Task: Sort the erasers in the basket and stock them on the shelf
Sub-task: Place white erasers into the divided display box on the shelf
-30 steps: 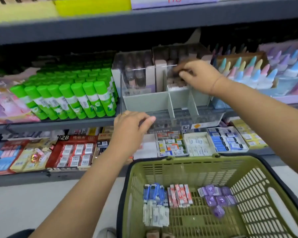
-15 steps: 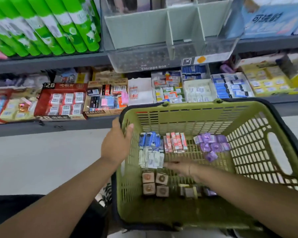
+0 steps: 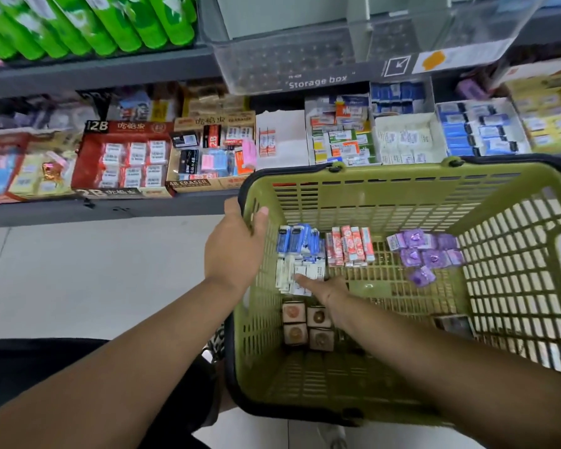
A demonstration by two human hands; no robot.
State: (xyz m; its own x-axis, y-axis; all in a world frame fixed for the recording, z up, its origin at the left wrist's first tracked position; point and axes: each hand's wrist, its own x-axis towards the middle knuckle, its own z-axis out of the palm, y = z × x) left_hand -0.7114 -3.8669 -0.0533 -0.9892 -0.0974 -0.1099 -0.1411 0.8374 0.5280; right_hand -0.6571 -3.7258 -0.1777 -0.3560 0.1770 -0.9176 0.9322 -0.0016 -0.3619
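Green plastic basket (image 3: 402, 175) fills the lower right of the frame, and my left grip (image 3: 237, 251) clamps its left rim, thumb inside the wall and the rest outside. My right grip (image 3: 329, 294) reaches in from the lower right, holding nothing, forefinger stretched out with its tip on the white erasers (image 3: 285, 277) heaped at centre frame. That heap lies just up and left of the right grip, in line with the finger, so I judge the right one nearer for the pick.
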